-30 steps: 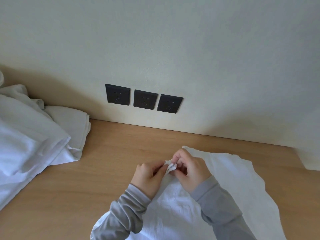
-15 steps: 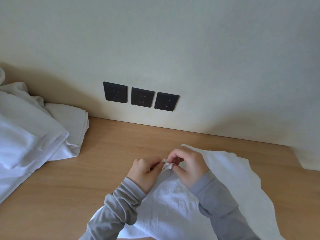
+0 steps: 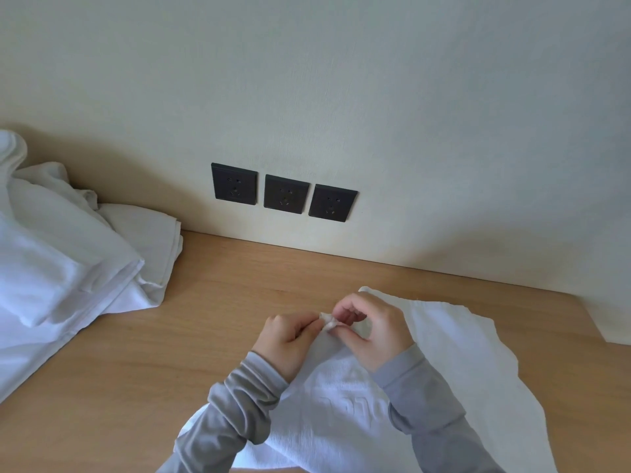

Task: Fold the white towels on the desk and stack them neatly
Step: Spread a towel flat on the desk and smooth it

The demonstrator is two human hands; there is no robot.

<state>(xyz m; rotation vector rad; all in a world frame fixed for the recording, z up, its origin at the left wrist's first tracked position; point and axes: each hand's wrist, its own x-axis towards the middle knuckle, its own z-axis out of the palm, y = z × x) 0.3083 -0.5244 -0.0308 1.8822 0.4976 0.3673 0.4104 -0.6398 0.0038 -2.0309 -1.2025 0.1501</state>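
A white towel [image 3: 457,367] lies spread and rumpled on the wooden desk [image 3: 164,363], running from the middle toward the lower right. My left hand [image 3: 290,339] and my right hand [image 3: 372,332] meet above it, both pinching one small bunched corner of the towel [image 3: 328,323] between thumb and fingers. Grey sleeves cover both forearms and hide part of the cloth. A heap of other white towels [image 3: 58,268] sits at the left of the desk, loosely folded and overlapping.
A pale wall rises behind the desk, with three dark sockets [image 3: 283,192] in a row just above the desk's back edge. Bare wood shows between the heap and my hands. A pale ledge [image 3: 611,322] borders the desk at the right.
My hands stay together on the towel corner, the fingers shifting slightly around it. The view has drifted a little; the towel and the heap lie as before.
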